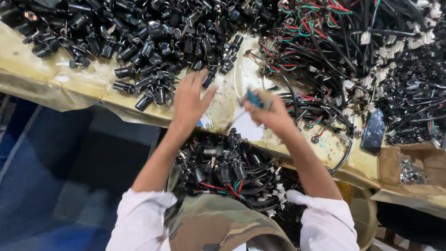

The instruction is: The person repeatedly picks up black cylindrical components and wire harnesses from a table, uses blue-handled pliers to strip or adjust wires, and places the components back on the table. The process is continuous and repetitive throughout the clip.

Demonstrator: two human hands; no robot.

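Counting what lies before us, item by item.

Item: black cylindrical parts (139,42), a large loose heap across the far left of the surface (69,83), its near fringe spilling toward the edge.

Item: wired assemblies (334,51), black cables with red, green and white leads, tangled over the far right; a second, smaller batch (227,172) sits piled in our lap, close against the camouflage garment (218,227).

Item: our left hand (188,104), fingers spread and released, holding nothing, hovering at the near fringe of the loose black parts.

Item: our right hand (272,114), clenched around a small blue-handled tool (255,98); motion blur hides its tip, so it may be a screwdriver.

Item: cardboard box (418,169), near right, with small metal pieces inside.

Progress, as we judge it: the lap batch looks like finished units, the loose heap remains large, so most of the work is still ahead.

Room: a narrow bare patch of surface lies between the hands, hemmed by heap on the left and cables on the right. The near edge of the surface runs just under both wrists, with open floor (55,176) dropping away to the left.
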